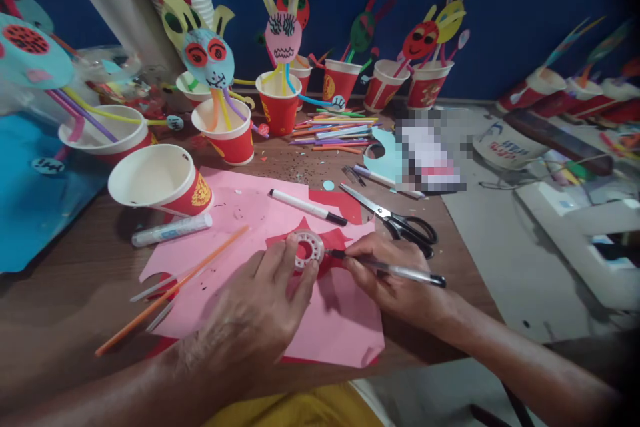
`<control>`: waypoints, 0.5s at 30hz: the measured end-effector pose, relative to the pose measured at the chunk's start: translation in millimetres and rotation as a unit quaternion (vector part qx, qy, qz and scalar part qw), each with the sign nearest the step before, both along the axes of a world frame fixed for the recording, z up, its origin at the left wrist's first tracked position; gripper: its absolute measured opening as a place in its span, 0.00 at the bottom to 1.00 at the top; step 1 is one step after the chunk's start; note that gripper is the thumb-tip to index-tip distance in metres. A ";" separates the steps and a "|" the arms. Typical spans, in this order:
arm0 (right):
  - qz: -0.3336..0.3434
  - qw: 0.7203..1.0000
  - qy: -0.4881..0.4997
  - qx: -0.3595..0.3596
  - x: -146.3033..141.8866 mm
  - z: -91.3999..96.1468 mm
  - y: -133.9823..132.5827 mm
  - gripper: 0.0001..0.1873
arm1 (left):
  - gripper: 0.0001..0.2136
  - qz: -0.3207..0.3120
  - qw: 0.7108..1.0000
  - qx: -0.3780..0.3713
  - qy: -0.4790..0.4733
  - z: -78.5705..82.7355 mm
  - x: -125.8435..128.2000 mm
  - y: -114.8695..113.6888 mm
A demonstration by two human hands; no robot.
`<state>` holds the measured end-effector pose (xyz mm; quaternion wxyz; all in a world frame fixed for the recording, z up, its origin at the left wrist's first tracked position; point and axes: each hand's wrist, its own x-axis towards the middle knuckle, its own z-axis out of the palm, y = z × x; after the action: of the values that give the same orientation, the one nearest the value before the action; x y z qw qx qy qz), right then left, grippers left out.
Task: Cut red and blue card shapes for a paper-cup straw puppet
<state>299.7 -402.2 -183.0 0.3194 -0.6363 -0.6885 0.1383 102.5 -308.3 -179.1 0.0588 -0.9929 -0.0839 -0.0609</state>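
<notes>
R hand (397,290) has fingers clamped on clr pen (419,274), tip at white ring (315,245); L hand (260,300) has thumb & index apart, both on ring. Ring's on red paper (336,237), w/ pink sheet (345,327) below. Marker (305,206) just beyond ring; scissors (383,212) R of ring; orange straw (200,267) L of it.

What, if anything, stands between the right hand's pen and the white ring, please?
Nothing visible does; the right hand holds the pen with its tip close beside the white ring, which the left hand touches.
</notes>
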 end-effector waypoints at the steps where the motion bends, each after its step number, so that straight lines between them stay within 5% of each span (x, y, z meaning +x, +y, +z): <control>1: 0.002 1.000 -0.002 0.007 -1.5 -1.1 -2.3 0.04 | 0.24 -0.003 1.000 -0.014 0.016 1.7 -0.3 0.4; 15: 0.071 0.988 -0.132 0.031 -24.9 -2.8 -20.8 0.06 | 0.23 0.014 0.996 -0.083 0.028 13.3 -2.3 -0.3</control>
<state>274.8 -423.1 -185.8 0.2348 -0.5882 -0.7720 0.0539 100.2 -308.6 -165.8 -0.0208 -0.9943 -0.1011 -0.0248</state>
